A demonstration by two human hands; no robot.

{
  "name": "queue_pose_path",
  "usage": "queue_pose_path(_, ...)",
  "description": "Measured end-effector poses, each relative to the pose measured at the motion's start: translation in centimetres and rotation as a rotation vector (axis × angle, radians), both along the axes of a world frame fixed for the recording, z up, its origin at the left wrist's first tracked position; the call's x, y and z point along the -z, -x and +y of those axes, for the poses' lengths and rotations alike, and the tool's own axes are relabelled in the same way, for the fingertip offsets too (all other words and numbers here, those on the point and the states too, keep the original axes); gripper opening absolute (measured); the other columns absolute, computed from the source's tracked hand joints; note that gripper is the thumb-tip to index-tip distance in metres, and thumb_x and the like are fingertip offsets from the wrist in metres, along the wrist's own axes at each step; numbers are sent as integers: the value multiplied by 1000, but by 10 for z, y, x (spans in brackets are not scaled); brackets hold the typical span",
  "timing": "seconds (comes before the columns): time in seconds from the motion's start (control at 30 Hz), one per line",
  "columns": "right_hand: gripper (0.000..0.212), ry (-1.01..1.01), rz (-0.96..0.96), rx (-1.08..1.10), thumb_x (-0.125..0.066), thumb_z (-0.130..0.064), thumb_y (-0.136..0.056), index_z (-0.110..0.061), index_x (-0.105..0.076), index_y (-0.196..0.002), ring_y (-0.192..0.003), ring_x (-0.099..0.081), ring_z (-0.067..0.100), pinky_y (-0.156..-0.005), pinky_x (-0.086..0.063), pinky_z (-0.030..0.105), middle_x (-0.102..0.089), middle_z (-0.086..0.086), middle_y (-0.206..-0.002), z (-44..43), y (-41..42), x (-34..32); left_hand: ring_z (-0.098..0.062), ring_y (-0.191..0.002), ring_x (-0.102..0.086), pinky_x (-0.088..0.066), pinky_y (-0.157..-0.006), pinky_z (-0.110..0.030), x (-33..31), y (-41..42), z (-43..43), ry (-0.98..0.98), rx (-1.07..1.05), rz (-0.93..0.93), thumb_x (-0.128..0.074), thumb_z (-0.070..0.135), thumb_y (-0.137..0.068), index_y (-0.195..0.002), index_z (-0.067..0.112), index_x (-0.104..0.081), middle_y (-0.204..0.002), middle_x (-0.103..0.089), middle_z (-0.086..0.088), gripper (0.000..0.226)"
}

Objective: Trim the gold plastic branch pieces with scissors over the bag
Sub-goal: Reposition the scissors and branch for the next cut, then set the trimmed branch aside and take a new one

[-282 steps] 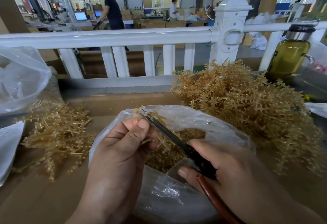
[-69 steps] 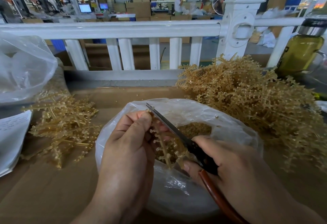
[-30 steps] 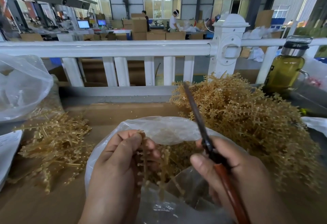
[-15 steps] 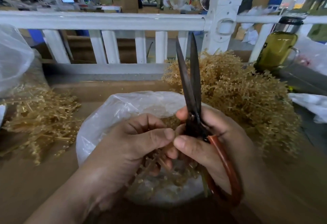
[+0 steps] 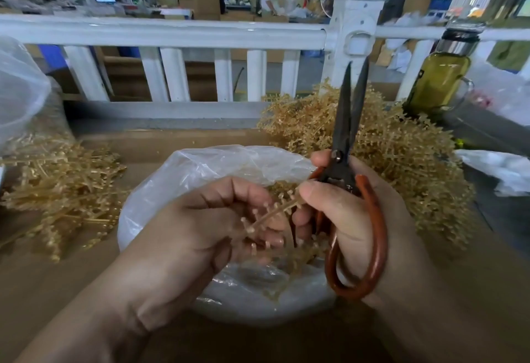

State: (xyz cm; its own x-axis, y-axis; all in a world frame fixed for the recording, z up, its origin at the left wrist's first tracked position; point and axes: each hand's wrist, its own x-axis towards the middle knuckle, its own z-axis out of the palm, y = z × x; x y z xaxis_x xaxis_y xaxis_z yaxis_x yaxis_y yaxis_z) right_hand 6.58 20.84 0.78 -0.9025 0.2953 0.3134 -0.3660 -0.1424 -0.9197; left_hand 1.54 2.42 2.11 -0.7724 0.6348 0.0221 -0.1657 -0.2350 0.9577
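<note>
The scissors (image 5: 345, 133), which lay slanted across the bag two seconds ago, now stand upright with the tips pointing away and the blades a little apart, and the hands have drawn slightly apart since half a second ago. At the far left a clear plastic sack (image 5: 20, 90) bulges beside a loose pile of gold pieces (image 5: 57, 187) on the cardboard surface (image 5: 43, 282). The left hand (image 5: 198, 230) hovers over the open bag (image 5: 212, 167), fingers curled around the lower end of a gold branch piece (image 5: 275, 210), which slants up to the right across the gap between the hands. Its upper tip reaches the right thumb. The right hand (image 5: 358, 219) grips the scissors, fingers through the orange handle loop, thumb pressed near the pivot. More gold bits lie inside the bag under both hands. Behind the right hand sits a large heap of gold branches (image 5: 407, 150), then a bottle (image 5: 438, 78) of yellow-green liquid by the white railing (image 5: 172, 32), and crumpled white plastic (image 5: 496, 164) at the far right
</note>
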Motion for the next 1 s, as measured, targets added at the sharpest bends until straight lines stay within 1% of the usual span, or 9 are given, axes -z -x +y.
queue_pose_path(0.13, 26, 165, -47, 69, -73, -11, -76, -26, -72, -97, -58, -68, 20, -53, -54, 27, -67, 3, -66, 4, 4, -1, -38, -107, -69, -59, -79, -35, 4, 1, -7, 18, 189, 104, -65, -5, -60, -110, 4, -71, -119, -68, -26, 51)
queue_pose_path(0.23, 26, 253, -101, 58, -75, -13, -72, -30, -72, -92, -61, -69, 23, -58, -59, 42, -68, 7, -68, 7, 6, -4, -41, -117, -63, -53, -90, -42, 5, 3, -10, 13, 306, 127, -81, 10, -63, -123, 10, -67, -128, -64, -26, 62)
queue_pose_path(0.3, 27, 264, -115, 40, -76, -15, -72, -31, -71, -93, -66, -71, 28, -63, -61, 51, -69, 10, -73, 8, 6, -4, -39, -111, -67, -55, -88, -38, 7, 3, -4, 47, 239, 136, -92, 25, -67, -120, 11, -69, -119, -68, -25, 60)
queue_pose_path(0.47, 27, 248, -171, -81, -74, -11, -79, -26, -70, -101, -58, -68, 27, -52, -56, 35, -69, 12, -67, 5, 1, -6, -34, -79, -69, -59, -66, -34, 4, 2, 6, 33, -107, 105, -92, 36, -62, -93, 5, -75, -84, -70, -25, 47)
queue_pose_path(0.6, 28, 218, -158, -141, -72, -11, -76, -20, -70, -103, -56, -66, 30, -50, -55, 37, -67, 13, -71, 0, -2, -9, -59, -92, -59, -53, -85, -60, -2, 4, 3, -73, -280, -38, -76, 14, -74, -112, -7, -65, -102, -54, -49, 45)
queue_pose_path(0.7, 34, 201, -157, -185, -72, -12, -74, -17, -67, -107, -56, -65, 30, -49, -53, 37, -66, 12, -71, -5, -3, -9, -71, -100, -43, -29, -105, -76, -9, 1, 4, -103, -278, -143, -71, 20, -81, -122, -15, -50, -111, -43, -52, 58)
queue_pose_path(0.8, 40, 188, -180, -204, -75, -13, -68, -20, -68, -107, -56, -65, 31, -51, -54, 39, -66, 14, -68, -6, -4, -9, -52, -89, -55, -49, -88, -56, -2, 2, 3, -83, -257, -130, -76, 7, -80, -112, -5, -59, -102, -55, -38, 38)
queue_pose_path(0.9, 39, 247, -179, -185, -72, -9, -68, -18, -69, -106, -54, -64, 31, -48, -53, 37, -64, 17, -66, -6, -2, -10, -31, -72, -62, -57, -57, -31, 0, 5, 5, -57, -348, -92, -81, 15, -62, -116, 2, -62, -90, -65, -22, 58)
queue_pose_path(1.0, 42, 328, -163, -158, -70, -5, -69, -11, -65, -111, -53, -64, 31, -48, -54, 35, -62, 19, -67, -3, 1, -9, -24, -72, -67, -53, -54, -24, 5, 8, 5, 21, -407, 79, -87, 3, -56, -119, 15, -63, -95, -71, -14, 69)
